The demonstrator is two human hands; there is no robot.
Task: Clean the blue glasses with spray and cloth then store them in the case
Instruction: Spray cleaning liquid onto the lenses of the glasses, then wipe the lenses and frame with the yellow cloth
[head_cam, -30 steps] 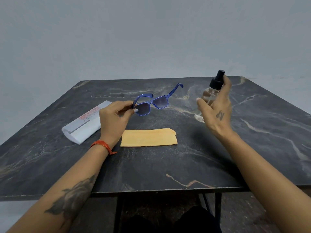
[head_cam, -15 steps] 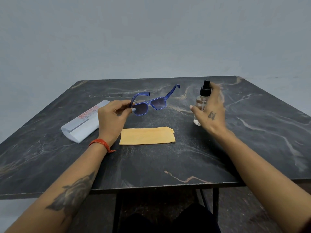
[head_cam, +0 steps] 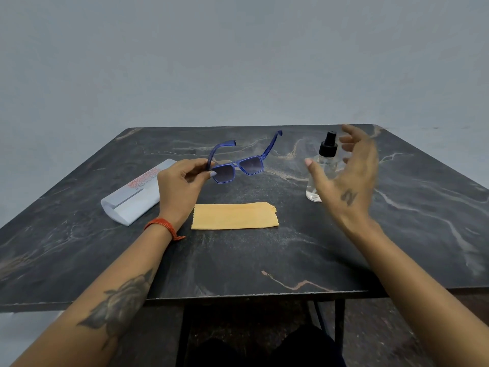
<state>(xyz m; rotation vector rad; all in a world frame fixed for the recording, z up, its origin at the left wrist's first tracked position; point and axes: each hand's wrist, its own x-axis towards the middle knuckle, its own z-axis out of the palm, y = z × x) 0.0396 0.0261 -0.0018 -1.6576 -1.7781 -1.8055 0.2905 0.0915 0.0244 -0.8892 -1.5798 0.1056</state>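
While the left hand [head_cam: 182,188] pinches the glasses [head_cam: 238,166] by one temple near the hinge, holding them above the table [head_cam: 264,260] with arms unfolded and lenses toward the person, the right hand [head_cam: 346,176] hangs spread and loose just beside the bottle [head_cam: 321,172], gripping nothing. Bottle upright on table, cap on. Cloth [head_cam: 234,216] flat, folded, just below the glasses, untouched. Case [head_cam: 136,193] lies at left, behind the left hand; whether open or closed, cannot tell. Judgement: spray step appears over, wipe step not begun. Next move: right hand to the cloth, lift by an edge, bring it to the lenses; steady frame meanwhile
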